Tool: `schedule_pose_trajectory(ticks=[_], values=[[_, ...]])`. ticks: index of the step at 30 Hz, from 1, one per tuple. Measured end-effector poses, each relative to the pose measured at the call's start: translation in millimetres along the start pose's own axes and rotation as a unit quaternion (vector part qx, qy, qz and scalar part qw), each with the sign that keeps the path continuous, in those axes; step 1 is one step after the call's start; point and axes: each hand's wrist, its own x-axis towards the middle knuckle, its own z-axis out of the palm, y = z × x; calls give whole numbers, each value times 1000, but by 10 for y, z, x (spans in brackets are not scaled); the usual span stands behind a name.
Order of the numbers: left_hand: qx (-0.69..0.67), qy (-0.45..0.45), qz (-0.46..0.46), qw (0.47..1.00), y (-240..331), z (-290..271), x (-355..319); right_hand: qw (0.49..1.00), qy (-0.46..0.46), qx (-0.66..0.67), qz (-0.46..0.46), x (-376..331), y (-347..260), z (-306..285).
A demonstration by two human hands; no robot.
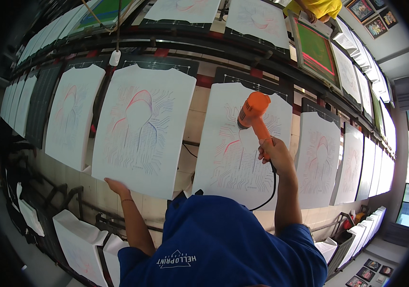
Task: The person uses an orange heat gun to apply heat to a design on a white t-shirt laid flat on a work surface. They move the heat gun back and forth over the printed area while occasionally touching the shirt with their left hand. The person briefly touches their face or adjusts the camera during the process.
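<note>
My right hand (279,154) is closed around the handle of an orange heat gun (261,125). Its dark nozzle points down and left over a white T-shirt (216,158) stretched on a dark board. That shirt carries a fine line print with a red patch; the gun hides part of it. A black cord trails from the grip toward my body. To the left, my left hand (116,185) reaches the lower edge of another printed white T-shirt (140,143), fingers extended and touching its hem. This print shows a hooded outline in red and blue.
More shirt-covered boards (318,153) stand in rows to both sides. Behind runs a dark rail (166,40). A green printing screen (315,50) lies at the far right, near a person in yellow (326,7). A white pendant (115,58) hangs on a cord.
</note>
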Motion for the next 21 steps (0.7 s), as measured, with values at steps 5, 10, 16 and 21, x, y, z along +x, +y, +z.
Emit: schedule_pose_trajectory(ticks=[5,10,16,21], values=[[-9,-6,14,1000,-6,-12,7,1000,-9,-8,10,-2,-20,-5],[-17,11,7,1000,-33,-34,51,1000,-6,21,0,117,-59,27],[-9,15,8,1000,-5,-5,0,1000,-19,24,-2,196,-140,108],[-8,13,10,1000,-25,-15,24,999,-31,11,-20,248,-144,204]])
